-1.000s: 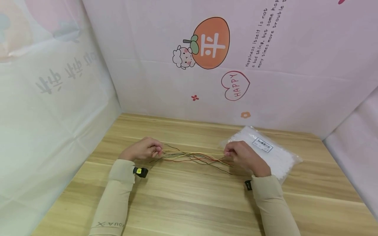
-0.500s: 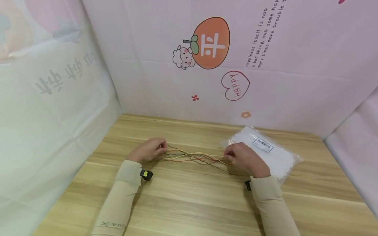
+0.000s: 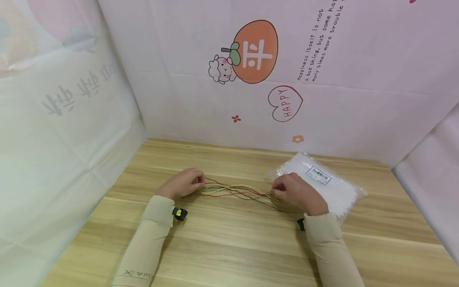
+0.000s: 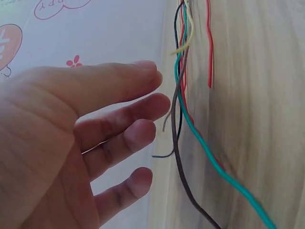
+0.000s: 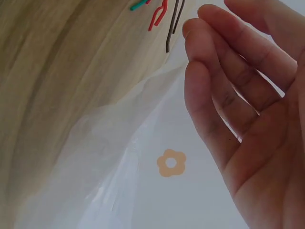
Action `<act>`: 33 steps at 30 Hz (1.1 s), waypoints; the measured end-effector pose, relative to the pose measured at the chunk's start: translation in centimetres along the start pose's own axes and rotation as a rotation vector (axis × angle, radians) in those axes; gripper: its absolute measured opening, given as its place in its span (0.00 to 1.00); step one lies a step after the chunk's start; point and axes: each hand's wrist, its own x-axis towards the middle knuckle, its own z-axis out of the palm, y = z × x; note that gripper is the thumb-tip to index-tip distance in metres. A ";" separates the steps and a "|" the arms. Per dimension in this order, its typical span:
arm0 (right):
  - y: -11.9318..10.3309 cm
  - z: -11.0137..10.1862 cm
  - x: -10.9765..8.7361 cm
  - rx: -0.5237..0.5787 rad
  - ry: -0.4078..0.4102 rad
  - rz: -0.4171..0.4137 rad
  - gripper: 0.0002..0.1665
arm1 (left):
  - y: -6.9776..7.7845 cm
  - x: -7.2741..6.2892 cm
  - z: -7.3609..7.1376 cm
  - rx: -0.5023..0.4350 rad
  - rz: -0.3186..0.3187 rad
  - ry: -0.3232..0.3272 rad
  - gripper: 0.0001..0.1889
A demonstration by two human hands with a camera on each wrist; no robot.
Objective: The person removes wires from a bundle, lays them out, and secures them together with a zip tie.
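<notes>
A loose bundle of thin coloured wires (image 3: 233,193), yellow, red, green and dark, lies crosswise on the wooden table between both hands. At its left end is my left hand (image 3: 183,183); the left wrist view shows its fingers loosely bent and nothing between thumb and fingers. Beside these fingertips run a green wire (image 4: 194,129) and a brown wire (image 4: 175,143). My right hand (image 3: 295,191) hovers by the bundle's right end. Its fingers are relaxed and hold no visible wire in the right wrist view, where red wire ends (image 5: 158,14) show near the fingertips; the thumb tip is cut off.
A clear plastic bag (image 3: 333,191) of white contents with a barcode label lies at the back right, partly behind the right hand. White printed sheets (image 3: 201,107) wall the wooden table (image 3: 233,247) at the back and sides.
A yellow wire stretched taut between both hands has gone slack and come down onto the bundle. My left hand has moved right and loosened its pinch; the right hand has barely moved.
</notes>
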 end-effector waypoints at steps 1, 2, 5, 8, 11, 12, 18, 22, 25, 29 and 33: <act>0.0 -0.1 0.0 0.004 0.003 0.005 0.12 | 0.1 0.1 0.0 0.007 0.009 0.004 0.04; 0.0 -0.1 -0.1 0.004 0.006 0.006 0.12 | 0.2 0.1 0.0 0.015 0.018 0.007 0.04; 0.0 -0.3 -0.2 0.009 0.009 0.022 0.12 | 0.7 0.3 0.1 0.042 0.034 0.017 0.03; -0.1 -0.6 -0.3 0.029 0.010 0.046 0.10 | 1.4 0.6 0.2 0.081 0.056 0.027 0.03; -0.2 -1.0 -0.4 0.033 0.010 0.064 0.08 | 2.1 1.0 0.6 0.114 0.079 0.021 0.09; -0.3 -1.1 -0.5 0.032 0.007 0.068 0.07 | 2.3 1.1 0.8 0.120 0.081 0.014 0.12; -0.5 -1.9 -0.7 0.013 -0.018 0.089 0.07 | 3.4 2.0 2.1 0.136 0.065 -0.041 0.28; -0.5 -2.7 -0.7 -0.013 -0.003 0.076 0.07 | 4.0 2.7 2.5 0.158 0.060 -0.073 0.31; -0.2 -3.4 -0.8 -0.053 0.028 0.043 0.07 | 4.3 3.0 2.8 0.191 0.066 -0.085 0.28; 0.4 -4.1 -1.4 -0.101 0.049 0.049 0.07 | 4.4 3.3 3.1 0.213 0.063 -0.078 0.22; 1.1 -4.5 -2.1 -0.139 0.032 0.081 0.07 | 4.6 3.5 3.4 0.216 0.054 -0.055 0.15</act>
